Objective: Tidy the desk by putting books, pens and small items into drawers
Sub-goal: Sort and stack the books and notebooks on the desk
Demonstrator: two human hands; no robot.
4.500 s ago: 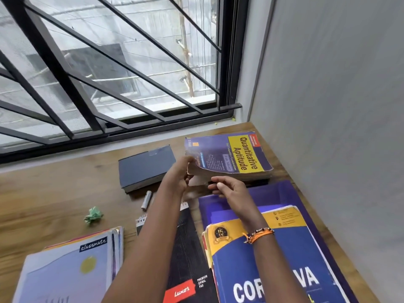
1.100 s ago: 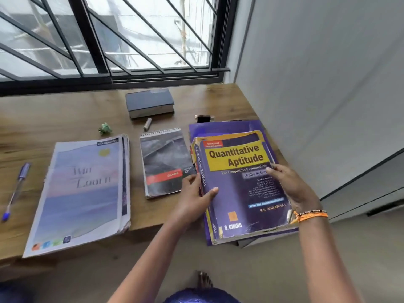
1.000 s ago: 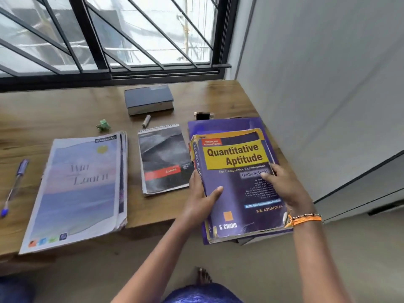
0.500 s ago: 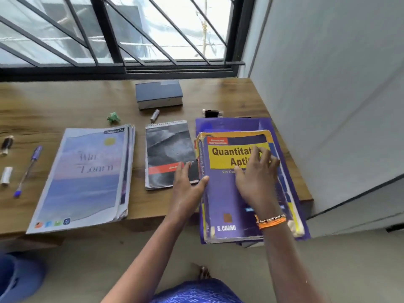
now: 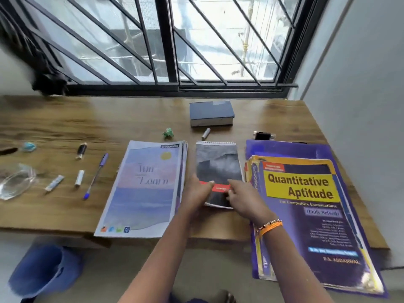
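Desk (image 5: 65,119): wooden top under a barred window; books and small things spread across it; no drawer in view
Textbook (image 5: 306,215): thick purple and yellow volume on a purple folder at the right end, overhanging the front edge; probably heavy, best lifted with both hands under the spine
Notebooks (image 5: 144,189): thin pale stack left of centre; floppy, likely to sag if taken by one corner
Notepad (image 5: 218,167): dark spiral-bound pad between the notebooks and the textbook; light, fairly stiff, glossy cover may slide; take it by the two long edges near the bottom
Left hand (image 5: 194,193): on the pad's left edge, fingers curled onto the cover
Right hand (image 5: 242,200): on the pad's lower right, fingers closing on it; firmness of grip cannot be told, blurred
Pen (image 5: 96,176): well to the left, among small tubes; light, rolls easily
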